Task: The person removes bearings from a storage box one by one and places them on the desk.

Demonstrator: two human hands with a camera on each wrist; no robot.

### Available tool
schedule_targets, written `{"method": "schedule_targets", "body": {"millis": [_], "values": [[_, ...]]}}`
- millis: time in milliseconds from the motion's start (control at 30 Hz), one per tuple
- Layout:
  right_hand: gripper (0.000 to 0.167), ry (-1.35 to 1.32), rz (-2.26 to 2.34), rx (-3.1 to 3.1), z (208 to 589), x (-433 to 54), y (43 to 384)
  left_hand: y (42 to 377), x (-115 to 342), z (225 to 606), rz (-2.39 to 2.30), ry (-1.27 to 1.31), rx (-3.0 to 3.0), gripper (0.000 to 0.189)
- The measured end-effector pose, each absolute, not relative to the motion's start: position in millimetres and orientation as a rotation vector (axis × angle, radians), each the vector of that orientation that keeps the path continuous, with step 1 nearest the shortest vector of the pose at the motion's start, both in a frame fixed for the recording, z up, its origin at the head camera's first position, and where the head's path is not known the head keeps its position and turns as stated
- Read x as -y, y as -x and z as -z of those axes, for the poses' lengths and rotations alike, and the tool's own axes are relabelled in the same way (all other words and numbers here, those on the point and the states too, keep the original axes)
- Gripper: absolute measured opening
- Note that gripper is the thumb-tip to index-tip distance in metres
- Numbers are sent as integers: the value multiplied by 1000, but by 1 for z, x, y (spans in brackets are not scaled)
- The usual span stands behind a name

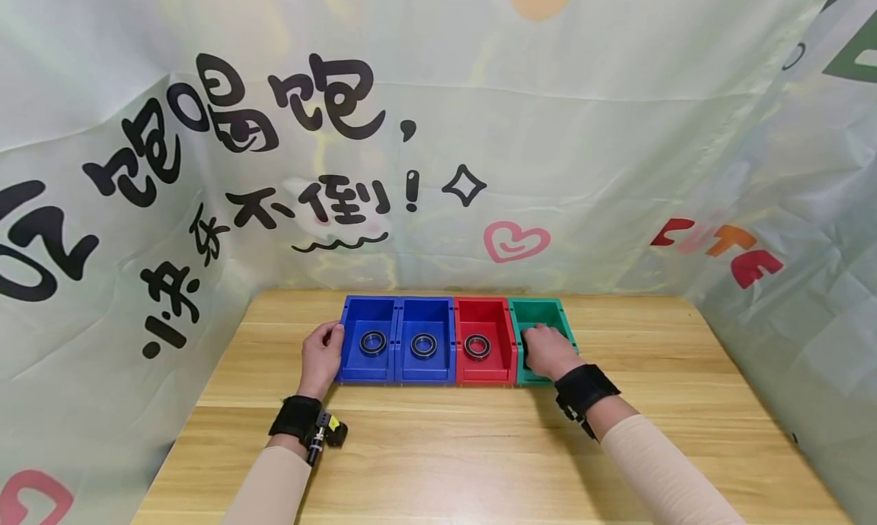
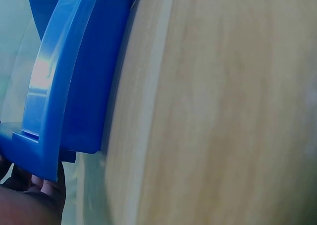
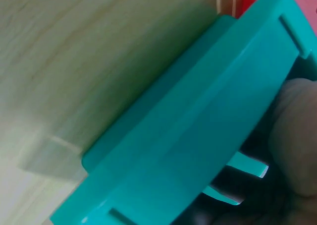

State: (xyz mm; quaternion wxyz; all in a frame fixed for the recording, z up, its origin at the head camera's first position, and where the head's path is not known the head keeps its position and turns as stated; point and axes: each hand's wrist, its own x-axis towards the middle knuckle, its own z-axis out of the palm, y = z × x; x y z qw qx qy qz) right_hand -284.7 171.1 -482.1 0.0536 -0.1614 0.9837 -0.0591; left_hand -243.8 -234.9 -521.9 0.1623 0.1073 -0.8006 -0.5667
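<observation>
A row of bins stands on the table: two blue ones, a red bin (image 1: 485, 374) and a green bin (image 1: 541, 306). A ring-shaped ball bearing (image 1: 373, 343) lies in the leftmost blue bin (image 1: 367, 374). Another bearing (image 1: 423, 346) is in the second blue bin (image 1: 425, 374), and a third bearing (image 1: 476, 347) in the red one. My left hand (image 1: 320, 361) grips the leftmost bin's outer rim (image 2: 54, 101). My right hand (image 1: 550, 351) reaches down into the green bin; its fingertips, and anything between them, are hidden in shadow in the right wrist view.
The wooden table (image 1: 438, 456) extends in front of the bins and to both sides. A printed cloth (image 1: 589, 167) hangs behind the table and along its sides. A black strap (image 1: 588, 392) goes round the right wrist; a strap with a small camera (image 1: 336, 431) is on the left.
</observation>
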Motion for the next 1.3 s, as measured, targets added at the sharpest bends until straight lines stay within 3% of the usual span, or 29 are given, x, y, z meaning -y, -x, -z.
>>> {"method": "schedule_targets", "body": {"millis": [1300], "values": [[25,796,235,-3029,442,-174,272,243,235,522,1634,-295,2303,38]]}}
